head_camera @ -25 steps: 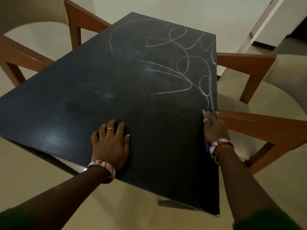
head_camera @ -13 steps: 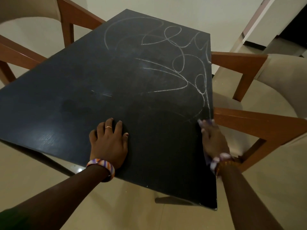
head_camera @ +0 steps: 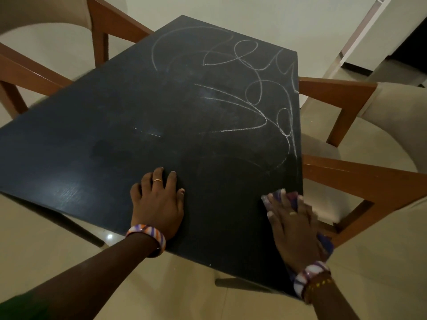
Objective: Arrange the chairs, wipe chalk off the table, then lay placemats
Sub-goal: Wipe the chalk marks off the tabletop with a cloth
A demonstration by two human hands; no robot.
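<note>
A black table (head_camera: 115, 139) fills the middle of the view. White chalk scribbles (head_camera: 258, 98) cover its far right half; the near part looks wiped. My left hand (head_camera: 158, 202) lies flat on the near edge, fingers spread, holding nothing. My right hand (head_camera: 292, 225) presses a purple and white cloth (head_camera: 283, 195) onto the table's near right edge; the cloth shows past my fingertips and under my palm. A wooden chair with a cream seat (head_camera: 360, 144) stands at the right side. Another wooden chair (head_camera: 44, 42) stands at the far left corner.
Pale tiled floor (head_camera: 69, 245) lies around the table. A white wall and a door frame (head_camera: 360, 31) rise behind the right chair. The right chair's wooden armrest (head_camera: 360, 179) sits close to the table's edge beside my right hand.
My right hand has slid the cloth back along the right edge toward me, leaving less chalk there. My left hand has stayed planted on the table.
</note>
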